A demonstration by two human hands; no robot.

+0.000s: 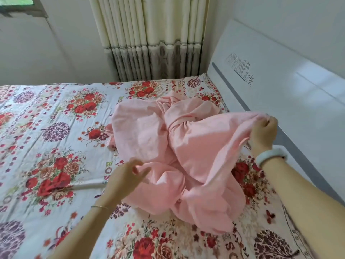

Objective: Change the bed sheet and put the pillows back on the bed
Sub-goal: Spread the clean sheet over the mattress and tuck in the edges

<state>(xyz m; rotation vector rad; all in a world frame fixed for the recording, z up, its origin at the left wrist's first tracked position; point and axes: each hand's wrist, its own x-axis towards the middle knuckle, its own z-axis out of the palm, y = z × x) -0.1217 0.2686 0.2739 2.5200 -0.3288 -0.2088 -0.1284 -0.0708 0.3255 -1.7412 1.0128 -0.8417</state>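
A crumpled pink sheet [168,146] lies bunched on the bed, on top of a white cover printed with red roses [56,137]. My right hand [263,133] grips a raised edge of the pink sheet near the headboard, fingers curled round the cloth. My left hand [127,176] hovers over the sheet's near left edge with loose, spread fingers, holding nothing. No pillows are in view.
A glossy white headboard [280,81] runs along the right side. Cream pleated curtains [149,38] hang behind the bed's far edge. A white wall and a window corner [16,2] are at the back left.
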